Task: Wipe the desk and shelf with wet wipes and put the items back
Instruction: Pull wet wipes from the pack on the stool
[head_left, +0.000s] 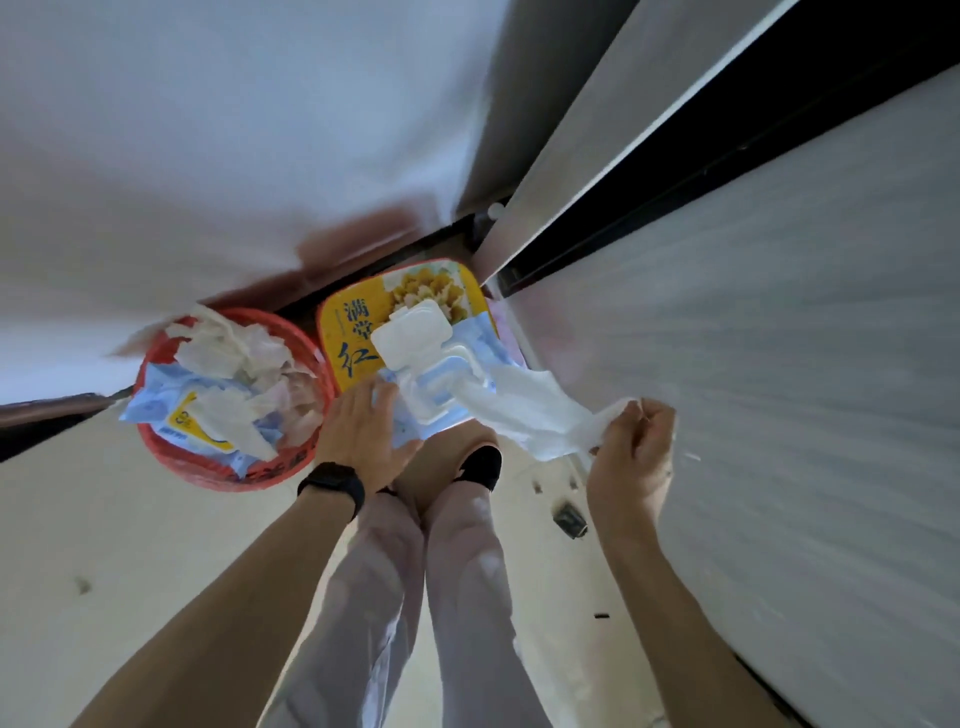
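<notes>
Between the hands, a white wet wipe (524, 410) stretches ten-to-four from the lid-open blue wipes pack (441, 374) under the flat left hand (363, 436) to the pinching right hand (631, 447).

Soft, thin cloth-like wet wipe (524, 410) — glossy plastic pack (436, 384) with matt white lid; red plastic-mesh basket (208, 467).

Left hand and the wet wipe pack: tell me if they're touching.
Touching. The head view shows the left hand pressed flat on the near edge of the wet wipe pack, its fingers overlapping the blue wrapper, while the right hand pulls a wipe out.
</notes>
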